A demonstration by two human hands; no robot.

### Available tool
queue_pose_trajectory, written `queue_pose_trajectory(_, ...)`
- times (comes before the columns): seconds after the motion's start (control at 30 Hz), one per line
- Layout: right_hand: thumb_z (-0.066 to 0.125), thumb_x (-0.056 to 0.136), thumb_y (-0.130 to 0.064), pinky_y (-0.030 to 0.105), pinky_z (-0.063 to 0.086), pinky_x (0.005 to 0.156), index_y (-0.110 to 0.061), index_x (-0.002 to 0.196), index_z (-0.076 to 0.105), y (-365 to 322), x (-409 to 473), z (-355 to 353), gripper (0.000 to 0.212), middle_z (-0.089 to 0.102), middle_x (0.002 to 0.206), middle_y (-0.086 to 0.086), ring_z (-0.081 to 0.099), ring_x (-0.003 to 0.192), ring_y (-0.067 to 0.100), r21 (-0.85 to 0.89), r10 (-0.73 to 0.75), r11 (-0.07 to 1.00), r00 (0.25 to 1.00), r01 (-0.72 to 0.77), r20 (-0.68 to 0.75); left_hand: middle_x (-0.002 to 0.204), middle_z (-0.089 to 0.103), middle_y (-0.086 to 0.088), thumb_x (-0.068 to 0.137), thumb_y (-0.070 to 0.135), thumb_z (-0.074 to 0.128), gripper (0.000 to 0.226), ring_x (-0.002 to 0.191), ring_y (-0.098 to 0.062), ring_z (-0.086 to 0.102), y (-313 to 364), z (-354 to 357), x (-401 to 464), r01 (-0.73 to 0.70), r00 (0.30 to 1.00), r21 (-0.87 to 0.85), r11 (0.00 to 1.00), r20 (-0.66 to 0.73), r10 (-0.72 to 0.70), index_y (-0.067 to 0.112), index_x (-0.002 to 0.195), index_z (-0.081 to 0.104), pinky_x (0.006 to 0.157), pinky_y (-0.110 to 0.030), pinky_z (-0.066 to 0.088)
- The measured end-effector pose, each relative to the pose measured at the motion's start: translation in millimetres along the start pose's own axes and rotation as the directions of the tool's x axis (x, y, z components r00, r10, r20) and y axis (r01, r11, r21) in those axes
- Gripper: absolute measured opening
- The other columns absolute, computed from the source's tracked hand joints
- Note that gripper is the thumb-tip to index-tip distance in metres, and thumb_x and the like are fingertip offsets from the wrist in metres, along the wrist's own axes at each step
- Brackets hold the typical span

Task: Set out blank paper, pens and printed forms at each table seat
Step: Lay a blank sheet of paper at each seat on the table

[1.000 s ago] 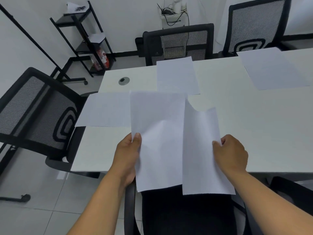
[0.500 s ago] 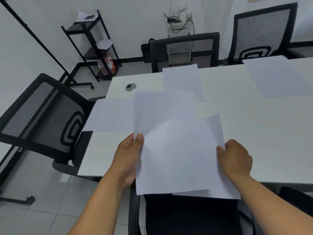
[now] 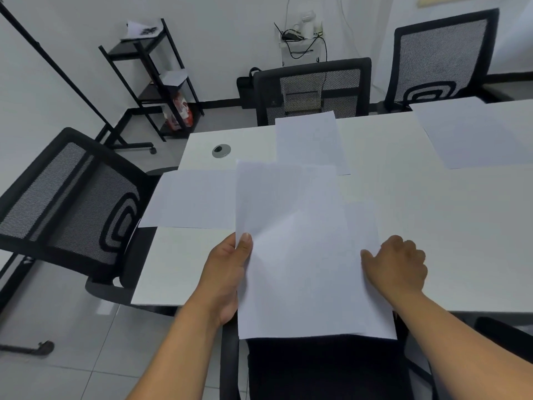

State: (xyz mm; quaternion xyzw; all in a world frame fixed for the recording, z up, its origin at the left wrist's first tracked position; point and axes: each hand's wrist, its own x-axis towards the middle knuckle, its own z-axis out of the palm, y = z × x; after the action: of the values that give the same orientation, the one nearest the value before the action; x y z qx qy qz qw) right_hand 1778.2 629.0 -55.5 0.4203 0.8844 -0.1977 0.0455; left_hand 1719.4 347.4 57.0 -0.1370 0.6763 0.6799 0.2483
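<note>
White table (image 3: 432, 241), laminate top, with a round grey grommet (image 3: 221, 150) near its far left corner. Three blank sheets lie flat on it: one at the left end (image 3: 190, 199), overhanging the edge slightly toward the left chair (image 3: 72, 197); one at the far edge (image 3: 310, 140) in front of the middle chair (image 3: 314, 90); one at the far right (image 3: 473, 134) in front of the right chair (image 3: 441, 56). Held stack (image 3: 297, 255): white paper, at least two sheets, above the near table edge and over the black seat (image 3: 323, 368) of the near chair; a lower sheet shows offset along the right and bottom edges. Left hand (image 3: 227, 272): grips the stack's left edge, thumb on top and fingers curled underneath. Right hand (image 3: 399, 264): at the stack's right edge, fingers bent, thumb tip on the paper; whether it pinches the sheet or only rests on it cannot be told. Chairs: black mesh backs. Far left, against the wall: black metal shelf (image 3: 153, 79) carrying papers and a red-and-white bag on a lower tier. Far wall, above the middle chair: small white shelf with cables (image 3: 300, 39). Floor: pale grey tile.
</note>
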Motion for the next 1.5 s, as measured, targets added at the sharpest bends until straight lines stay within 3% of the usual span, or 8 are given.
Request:
queue_pose_trajectory(0.27,0.064,0.100,-0.040,0.048,0.041,0.099,-0.008,0.126,0.057,-17.2,-12.9,-16.7,0.042,0.053,0.128,0.014,0.047,0.124,0.039,0.262,-0.013,0.965,0.999,0.023,-0.041,0.121,0.083,-0.006,0.115,0.036,0.054,0.031,0.110,-0.029,0.081,3.0,3.2,2.9,0.001,1.000,-0.005,1.000,0.016,-0.001,0.019,0.130,0.076,0.093,-0.045,0.062)
queue_pose_trajectory(0.37,0.056,0.107,-0.033,0.038,0.041,0.074,0.001,0.094,0.061,-25.3,-23.1,-35.6,0.037,0.059,0.091,0.009,0.054,0.087,0.025,0.522,-0.167,0.842,0.986,0.133,0.017,0.121,0.083,-0.006,0.115,0.035,0.054,0.031,0.109,-0.028,0.081,6.3,6.2,-0.2,0.001,0.999,-0.014,1.000,0.035,0.000,0.020,0.129,0.076,0.091,-0.043,0.062)
queue_pose_trajectory(0.47,0.051,0.108,-0.030,0.032,0.029,0.062,-0.011,0.071,0.041,-28.1,-39.1,-61.2,0.043,0.044,0.065,-0.007,0.036,0.063,0.011,0.686,-0.297,0.713,0.949,0.145,0.109,0.121,0.083,-0.006,0.115,0.035,0.054,0.031,0.108,-0.028,0.082,11.7,10.2,-6.6,-0.009,0.998,-0.007,1.000,0.058,0.010,0.020,0.130,0.076,0.089,-0.042,0.063)
queue_pose_trajectory(0.63,0.046,0.112,-0.052,0.034,0.038,0.070,0.004,0.088,0.055,-17.7,-56.9,-96.1,0.061,0.054,0.075,0.003,0.046,0.069,0.018,0.815,-0.263,0.578,0.954,0.036,0.144,0.120,0.083,-0.008,0.115,0.037,0.055,0.031,0.109,-0.033,0.081,22.7,19.5,-18.2,-0.015,0.997,0.012,1.000,0.073,0.014,0.020,0.127,0.077,0.095,-0.051,0.063)
queue_pose_trajectory(0.9,0.074,0.099,-0.028,0.033,0.031,0.062,-0.003,0.081,0.049,23.2,-92.2,-157.8,0.040,0.036,0.066,-0.002,0.032,0.062,0.018,0.798,-0.223,0.595,0.974,0.095,0.050,0.120,0.083,-0.008,0.115,0.037,0.054,0.031,0.109,-0.033,0.081,37.3,58.5,-61.7,-0.042,0.985,0.063,0.997,0.168,0.031,0.019,0.128,0.076,0.102,-0.057,0.061)
queue_pose_trajectory(1.03,0.074,0.098,-0.025,0.032,0.031,0.059,-0.019,0.075,0.048,48.9,-108.6,-188.8,0.035,0.036,0.063,-0.011,0.030,0.058,0.012,0.761,-0.193,0.635,0.981,0.134,-0.012,0.119,0.083,-0.008,0.114,0.038,0.055,0.032,0.109,-0.032,0.081,41.9,85.3,-90.0,-0.071,0.975,0.093,0.993,0.219,0.049,0.018,0.126,0.077,0.103,-0.057,0.061)
queue_pose_trajectory(1.37,0.068,0.103,-0.026,0.029,0.033,0.057,-0.018,0.073,0.046,151.5,-143.1,-270.8,0.038,0.038,0.059,-0.015,0.032,0.055,0.008,0.714,-0.139,0.677,0.984,0.178,-0.113,0.111,0.085,-0.008,0.115,0.035,0.054,0.031,0.100,-0.029,0.083,31.8,180.0,-177.6,-0.111,0.956,0.124,0.986,0.286,0.071,0.015,0.123,0.076,0.086,-0.042,0.062)
queue_pose_trajectory(1.5,0.066,0.105,-0.027,0.029,0.031,0.057,-0.019,0.075,0.044,214.1,-148.8,-302.8,0.038,0.035,0.061,-0.009,0.030,0.058,0.012,0.707,-0.145,0.678,0.980,0.200,-0.137,0.111,0.085,-0.009,0.115,0.034,0.054,0.032,0.100,-0.031,0.083,15.8,235.0,-225.3,-0.133,0.953,0.125,0.983,0.290,0.093,0.013,0.123,0.077,0.096,-0.051,0.063)
